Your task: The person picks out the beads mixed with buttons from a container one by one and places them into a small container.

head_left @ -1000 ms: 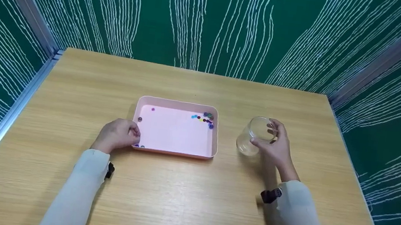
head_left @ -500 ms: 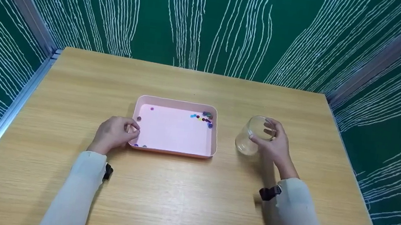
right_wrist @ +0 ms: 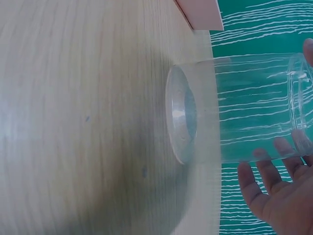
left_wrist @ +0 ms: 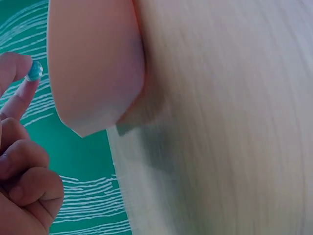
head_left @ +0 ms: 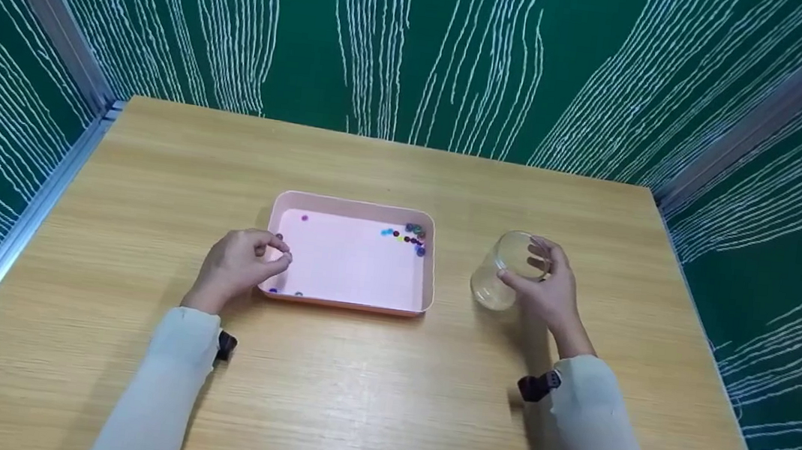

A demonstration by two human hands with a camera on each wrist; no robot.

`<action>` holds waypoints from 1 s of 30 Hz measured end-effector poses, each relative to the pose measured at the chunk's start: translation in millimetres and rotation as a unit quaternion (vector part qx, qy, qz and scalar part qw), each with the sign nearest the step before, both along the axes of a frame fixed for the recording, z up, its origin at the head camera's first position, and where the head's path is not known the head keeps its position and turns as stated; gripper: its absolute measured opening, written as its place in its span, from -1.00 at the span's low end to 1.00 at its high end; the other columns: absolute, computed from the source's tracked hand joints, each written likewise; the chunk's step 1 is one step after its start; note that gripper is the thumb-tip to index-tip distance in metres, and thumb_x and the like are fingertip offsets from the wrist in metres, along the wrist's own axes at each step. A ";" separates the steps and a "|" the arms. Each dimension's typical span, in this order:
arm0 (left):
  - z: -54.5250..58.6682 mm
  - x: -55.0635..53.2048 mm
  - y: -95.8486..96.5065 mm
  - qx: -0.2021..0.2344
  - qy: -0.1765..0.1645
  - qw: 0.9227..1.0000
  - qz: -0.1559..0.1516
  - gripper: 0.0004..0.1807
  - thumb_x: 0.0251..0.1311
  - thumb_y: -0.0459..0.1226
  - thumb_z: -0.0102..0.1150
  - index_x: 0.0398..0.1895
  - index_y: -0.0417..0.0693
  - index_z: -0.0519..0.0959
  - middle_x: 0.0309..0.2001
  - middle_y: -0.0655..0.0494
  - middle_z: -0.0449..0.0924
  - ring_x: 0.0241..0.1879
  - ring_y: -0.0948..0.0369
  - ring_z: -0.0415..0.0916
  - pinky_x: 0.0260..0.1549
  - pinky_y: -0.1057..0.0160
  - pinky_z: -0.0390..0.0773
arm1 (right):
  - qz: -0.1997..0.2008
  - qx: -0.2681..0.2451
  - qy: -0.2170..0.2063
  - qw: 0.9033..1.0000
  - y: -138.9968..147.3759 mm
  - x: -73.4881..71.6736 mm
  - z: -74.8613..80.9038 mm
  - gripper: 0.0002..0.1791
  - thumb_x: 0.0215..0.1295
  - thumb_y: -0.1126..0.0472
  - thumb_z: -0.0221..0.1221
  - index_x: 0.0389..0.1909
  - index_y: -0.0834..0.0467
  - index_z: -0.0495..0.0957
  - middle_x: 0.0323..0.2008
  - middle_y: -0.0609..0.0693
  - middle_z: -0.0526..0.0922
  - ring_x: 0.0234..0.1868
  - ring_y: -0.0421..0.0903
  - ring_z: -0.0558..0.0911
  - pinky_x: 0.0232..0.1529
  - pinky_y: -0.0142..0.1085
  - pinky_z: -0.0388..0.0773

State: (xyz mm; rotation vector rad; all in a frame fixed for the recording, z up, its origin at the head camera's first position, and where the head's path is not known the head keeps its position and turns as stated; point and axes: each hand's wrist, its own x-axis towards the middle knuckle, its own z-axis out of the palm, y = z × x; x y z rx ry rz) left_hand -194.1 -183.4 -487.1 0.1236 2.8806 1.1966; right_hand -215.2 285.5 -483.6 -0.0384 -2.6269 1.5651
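My left hand (head_left: 236,267) is over the left rim of a pink rectangular tray (head_left: 351,268). In the left wrist view, its thumb and index finger pinch a small teal see-through bead (left_wrist: 34,71), and the other fingers are curled in. To the right of the tray, a clear glass jar (head_left: 490,286) stands upright on the table. My right hand (head_left: 552,293) grips that jar near its mouth, thumb on one side and fingers on the other. The right wrist view shows no beads in the jar.
Several coloured beads (head_left: 414,240) cluster in the tray's far right corner. A purple bead (head_left: 304,218) lies near the far left, and a green bead (head_left: 299,294) sits at the near wall. The wooden table (head_left: 368,380) is enclosed by green walls (head_left: 451,49) with white lines.
My left hand has risen from the tray's near left corner and shifted slightly right over the tray. The green bead at the near wall has rolled right. The right hand stays on the jar.
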 end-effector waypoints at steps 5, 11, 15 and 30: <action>2.3 1.1 8.6 0.005 0.004 1.000 -0.019 -0.86 0.08 -0.07 0.28 -0.33 0.15 0.70 -0.25 0.15 0.64 -0.29 0.13 0.45 -0.23 0.17 0.42 | -0.006 0.005 0.007 1.000 -0.8 0.2 -1.0 -0.08 -0.03 0.09 0.46 0.35 0.17 0.22 0.28 0.25 0.36 0.24 0.21 0.42 0.03 -0.20 0.47; 0.7 1.2 15.9 0.024 0.027 0.999 -0.036 -0.91 0.08 -0.11 0.30 -0.37 0.15 0.70 -0.46 0.15 0.51 -0.43 0.18 0.37 -0.38 0.23 0.35 | -0.005 -0.001 0.004 1.000 -1.2 0.8 -1.6 -0.07 -0.03 0.08 0.47 0.35 0.15 0.22 0.29 0.23 0.36 0.26 0.21 0.41 0.07 -0.13 0.46; -2.5 1.4 20.1 0.032 0.039 0.998 -0.045 -0.93 0.09 -0.12 0.31 -0.37 0.17 0.70 -0.44 0.25 0.56 -0.43 0.24 0.40 -0.42 0.27 0.38 | -0.001 -0.003 -0.001 1.000 -1.9 2.1 0.8 -0.07 0.00 0.08 0.45 0.37 0.16 0.19 0.31 0.24 0.33 0.28 0.21 0.39 0.11 -0.09 0.45; -8.6 2.0 43.8 0.088 0.087 0.991 -0.046 -0.94 0.07 -0.22 0.30 -0.37 0.10 0.71 -0.37 0.24 0.69 -0.29 0.07 0.57 -0.33 0.26 0.39 | 0.002 -0.027 -0.016 1.000 -8.7 9.7 17.1 -0.13 0.04 0.18 0.41 0.36 0.20 0.20 0.32 0.26 0.31 0.30 0.25 0.34 0.21 0.03 0.36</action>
